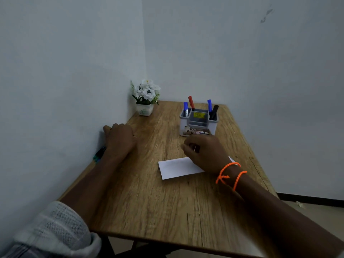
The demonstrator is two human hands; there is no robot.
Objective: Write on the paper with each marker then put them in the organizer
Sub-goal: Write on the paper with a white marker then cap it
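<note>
Wooden table [149,202] set in a wall corner. Grey desk organizer [198,122] at the far side already carries two blue markers, one red, one black, all upright.

White paper [178,167] lies flat mid-table: thin, light, likely to slide unless pinned.

Right hand [204,153] curled over the paper's far end; whether its grip holds anything, cannot tell.

Left hand [119,138] rests knuckles-up at the table's left edge, grip hidden. Loose markers [99,155] beside the wrist: light, rigid, smooth; take mid-barrel.
</note>
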